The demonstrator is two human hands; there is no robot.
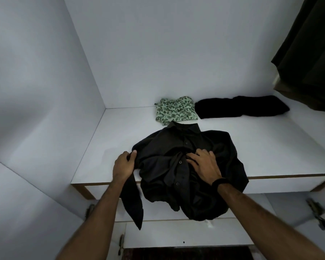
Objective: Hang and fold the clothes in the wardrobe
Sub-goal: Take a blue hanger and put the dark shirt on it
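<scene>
Lying on the shelf (pixel 270 147), the black shirt (pixel 176 147) was pinched at its edge by the left hand (pixel 124 164); the right hand (pixel 204 164) pressed flat on its middle.

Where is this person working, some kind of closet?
Most likely inside a wardrobe: a white shelf boxed in by plain white panels, door hinges below, dark clothes hanging at the right, and a black shirt under both hands.

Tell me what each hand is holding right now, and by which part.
The left hand grips the black button-up shirt at its left edge. The right hand rests on the shirt's front by the button placket.
</scene>
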